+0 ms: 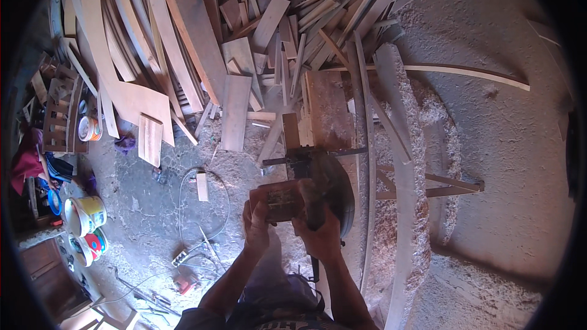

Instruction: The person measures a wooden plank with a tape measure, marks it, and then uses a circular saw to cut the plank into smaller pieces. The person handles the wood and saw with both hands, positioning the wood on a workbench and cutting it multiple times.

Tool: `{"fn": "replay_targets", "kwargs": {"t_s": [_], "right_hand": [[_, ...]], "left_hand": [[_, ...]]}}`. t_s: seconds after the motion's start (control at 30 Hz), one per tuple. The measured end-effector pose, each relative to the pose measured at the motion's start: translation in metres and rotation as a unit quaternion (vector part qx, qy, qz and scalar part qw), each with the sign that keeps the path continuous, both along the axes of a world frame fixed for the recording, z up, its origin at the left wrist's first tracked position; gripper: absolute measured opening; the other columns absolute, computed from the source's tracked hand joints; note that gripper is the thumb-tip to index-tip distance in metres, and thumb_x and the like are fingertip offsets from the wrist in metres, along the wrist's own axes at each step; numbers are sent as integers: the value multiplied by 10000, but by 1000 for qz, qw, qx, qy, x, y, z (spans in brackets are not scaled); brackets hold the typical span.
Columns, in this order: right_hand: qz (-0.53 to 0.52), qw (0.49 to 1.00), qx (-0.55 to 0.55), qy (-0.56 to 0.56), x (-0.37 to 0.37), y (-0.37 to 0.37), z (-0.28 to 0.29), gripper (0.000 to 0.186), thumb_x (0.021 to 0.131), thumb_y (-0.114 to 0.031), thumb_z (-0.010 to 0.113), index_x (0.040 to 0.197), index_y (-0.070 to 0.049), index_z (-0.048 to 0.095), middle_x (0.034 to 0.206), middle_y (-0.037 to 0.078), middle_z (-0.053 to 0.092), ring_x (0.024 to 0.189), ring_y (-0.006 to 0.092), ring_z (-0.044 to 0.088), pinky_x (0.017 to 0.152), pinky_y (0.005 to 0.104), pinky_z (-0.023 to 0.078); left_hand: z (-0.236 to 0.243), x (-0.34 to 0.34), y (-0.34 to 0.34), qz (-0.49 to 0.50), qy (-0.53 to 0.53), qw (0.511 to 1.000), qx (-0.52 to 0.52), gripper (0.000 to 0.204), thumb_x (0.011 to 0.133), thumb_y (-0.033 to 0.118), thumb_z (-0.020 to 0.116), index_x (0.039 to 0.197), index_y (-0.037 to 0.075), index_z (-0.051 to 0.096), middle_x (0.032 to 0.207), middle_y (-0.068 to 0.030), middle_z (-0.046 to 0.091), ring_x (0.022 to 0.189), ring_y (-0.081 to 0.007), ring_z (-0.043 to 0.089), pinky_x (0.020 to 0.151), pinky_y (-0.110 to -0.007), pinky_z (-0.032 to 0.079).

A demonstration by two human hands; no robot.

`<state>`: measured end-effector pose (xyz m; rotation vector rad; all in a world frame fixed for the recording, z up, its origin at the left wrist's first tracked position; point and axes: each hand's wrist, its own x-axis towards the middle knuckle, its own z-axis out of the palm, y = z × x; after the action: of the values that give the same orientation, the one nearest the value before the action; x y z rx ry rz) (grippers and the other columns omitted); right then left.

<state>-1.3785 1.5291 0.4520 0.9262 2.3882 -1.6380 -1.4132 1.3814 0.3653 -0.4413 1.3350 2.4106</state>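
In the lower middle, my left hand (258,227) grips the left end of a reddish, boxy tool (272,198), fingers curled round it. My right hand (319,233) is closed on the tool's dark right part (312,205). A large dark rounded object (339,192) lies just right of and partly behind the tool; its shape is unclear. Above the tool sit a black metal fitting with a crossbar (293,157) and an upright strip of wood (289,128). Long boards (367,208) run past my right side.
Piled offcuts (269,21) and curved planks (159,55) fill the back. Buckets (79,220), a crate (58,110) and a person in dark red (27,159) are at left. A cable (223,208) lies on the floor. A shavings-covered board (403,208) runs along the right.
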Motion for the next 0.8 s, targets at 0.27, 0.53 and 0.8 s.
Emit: {"fn": "replay_targets", "kwargs": {"t_s": [0.27,0.53,0.8], "right_hand": [[3,1000,-3,-29,-13,1,17,522,768,-255,794,1152,34,590,896,190,697,839,311,711,758,404,546],[-7,1000,-9,-15,-18,1,13,434,765,-115,803,1132,7,606,892,52,651,783,117,623,710,296,520],[-23,998,-54,-10,-35,1,19,557,747,-14,739,1282,10,584,997,9,624,836,67,543,759,242,473]], "left_hand": [[5,-11,2,-8,-14,1000,-21,602,918,540,634,1232,39,520,1057,-39,605,876,-83,581,676,-245,484],[-5,-11,-1,-5,-15,1000,-27,536,964,459,604,1277,35,506,1181,-82,597,1104,-164,586,975,-349,472],[7,-28,6,7,-14,1000,-11,583,945,515,613,1250,26,524,1158,-65,579,1102,-135,539,962,-323,433]]}}
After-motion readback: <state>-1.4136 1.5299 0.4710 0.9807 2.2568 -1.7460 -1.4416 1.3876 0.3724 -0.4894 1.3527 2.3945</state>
